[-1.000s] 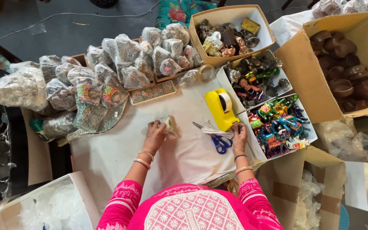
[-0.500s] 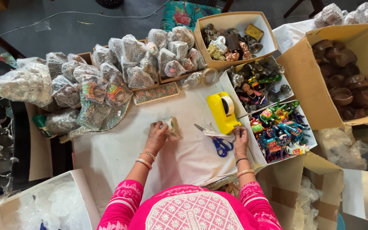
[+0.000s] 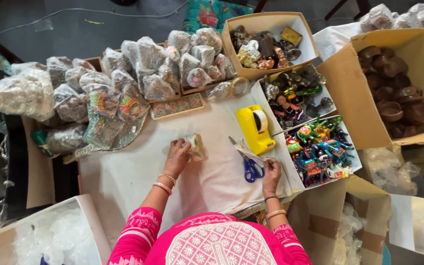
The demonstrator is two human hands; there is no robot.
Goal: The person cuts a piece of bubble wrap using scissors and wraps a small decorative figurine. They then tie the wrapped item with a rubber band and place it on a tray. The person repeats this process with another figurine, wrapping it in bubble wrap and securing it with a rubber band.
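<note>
Her left hand [image 3: 177, 158] grasps a small wrapped bundle [image 3: 194, 146] on the worktop [image 3: 123, 176]. The right hand [image 3: 272, 172], released, rests just beside blue scissors [image 3: 250, 166], which lie between both hands.

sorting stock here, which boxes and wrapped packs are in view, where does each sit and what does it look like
Small wrapped packet: under the left hand, clear plastic.
Plastic-wrapped bundles: heaped at the table's far left, clear and crinkled.
Open white box: far side, mixed metal trinkets.
Tray of painted figurines: beside the right hand, bright colours.
Brown carton: far right, dark bowls inside.
</note>
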